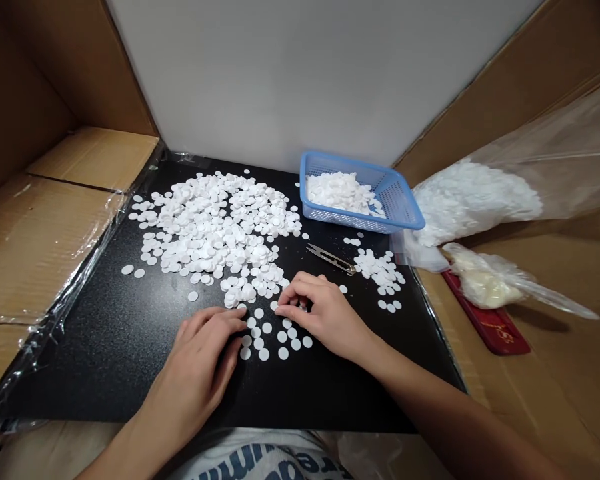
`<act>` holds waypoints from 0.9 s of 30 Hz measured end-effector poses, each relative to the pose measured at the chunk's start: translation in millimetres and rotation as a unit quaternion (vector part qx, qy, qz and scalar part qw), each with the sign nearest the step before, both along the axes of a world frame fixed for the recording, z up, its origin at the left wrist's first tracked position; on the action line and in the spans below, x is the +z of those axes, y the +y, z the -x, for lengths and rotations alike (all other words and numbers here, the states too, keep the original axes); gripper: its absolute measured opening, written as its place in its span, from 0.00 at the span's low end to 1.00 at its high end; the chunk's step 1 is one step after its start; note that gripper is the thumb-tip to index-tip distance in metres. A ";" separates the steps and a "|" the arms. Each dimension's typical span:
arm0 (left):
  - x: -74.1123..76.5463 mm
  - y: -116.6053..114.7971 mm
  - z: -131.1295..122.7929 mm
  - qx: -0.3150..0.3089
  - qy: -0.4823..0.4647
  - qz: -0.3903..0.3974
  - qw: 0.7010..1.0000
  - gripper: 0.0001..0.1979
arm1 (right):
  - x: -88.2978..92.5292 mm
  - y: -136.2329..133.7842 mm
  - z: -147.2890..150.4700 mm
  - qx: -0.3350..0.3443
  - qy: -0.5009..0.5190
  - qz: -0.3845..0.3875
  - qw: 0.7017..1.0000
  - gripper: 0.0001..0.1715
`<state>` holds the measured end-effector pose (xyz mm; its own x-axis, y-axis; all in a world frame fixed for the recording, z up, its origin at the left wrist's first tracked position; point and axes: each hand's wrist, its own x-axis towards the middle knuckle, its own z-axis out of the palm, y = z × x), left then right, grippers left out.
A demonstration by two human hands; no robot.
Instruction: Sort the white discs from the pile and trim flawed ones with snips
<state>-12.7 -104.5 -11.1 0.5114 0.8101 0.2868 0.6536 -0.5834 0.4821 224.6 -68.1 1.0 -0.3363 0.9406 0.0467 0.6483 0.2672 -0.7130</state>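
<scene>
Many small round white discs lie in a broad heap on the black tabletop. My left hand rests on the table at the heap's near edge, its fingertips touching a disc and its thumb held apart from the fingers. Across from it, my right hand has thumb and index finger brought together at the edge of a white disc. Its other fingers are curled under and partly hidden. Between the hands, several loose discs lie mostly flat and spread out.
A blue plastic basket holding more white pieces stands at the back. Small thread snips lie before it, beside a smaller disc pile. Right of the table are a clear bag of white pieces, a knotted bag and a red item. Cardboard borders the left.
</scene>
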 end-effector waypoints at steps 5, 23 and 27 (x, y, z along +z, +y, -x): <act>-5.2 -3.1 -1.5 -0.083 0.061 -0.072 0.992 0.16 | -2.1 -2.7 2.4 0.054 -0.045 -0.047 0.996 0.03; -1.4 3.0 0.2 -0.048 0.010 -0.013 0.999 0.16 | -5.3 -45.7 -32.4 -0.021 -0.030 -0.097 0.995 0.07; 2.5 4.3 -1.0 -0.015 -0.026 -0.008 1.000 0.13 | -9.1 -47.0 -26.9 -0.006 -0.078 -0.140 0.987 0.10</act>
<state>-11.7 -100.2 -8.6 0.5195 0.7898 0.3259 0.6106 -0.6100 0.5050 251.4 -115.1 -8.1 -0.3487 0.9023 0.2535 0.7486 0.4309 -0.5039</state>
